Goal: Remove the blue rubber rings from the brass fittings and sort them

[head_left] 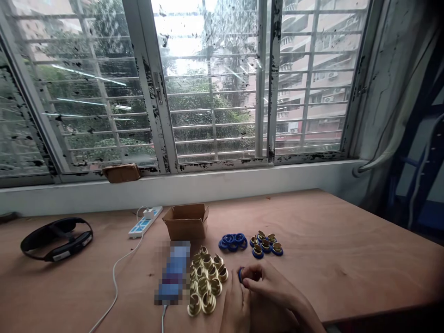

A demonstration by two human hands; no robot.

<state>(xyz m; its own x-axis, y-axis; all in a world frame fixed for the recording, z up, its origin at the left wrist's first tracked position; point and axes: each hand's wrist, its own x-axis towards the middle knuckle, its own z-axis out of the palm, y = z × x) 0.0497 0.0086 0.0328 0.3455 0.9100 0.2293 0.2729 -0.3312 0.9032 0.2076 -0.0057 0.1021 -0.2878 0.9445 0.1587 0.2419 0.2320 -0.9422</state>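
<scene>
My left hand (236, 303) and my right hand (265, 282) meet near the table's front edge, both with fingers closed around a blue ring (240, 274). Whether a brass piece sits inside that ring is hidden by my fingers. Just left of my hands stands a group of brass-coloured fittings (208, 273). Beyond my hands lies a pile of loose blue rings (232, 242). To the right of that pile, several brass fittings with blue rings around their bases (266, 245) are grouped together.
An open cardboard box (189, 223) stands behind the fittings. A phone (175, 273) with a cable lies left of them. Farther left are a white power strip (145, 223) and a black headset (57, 238). The wooden table (347, 259) has its front edge at the lower right.
</scene>
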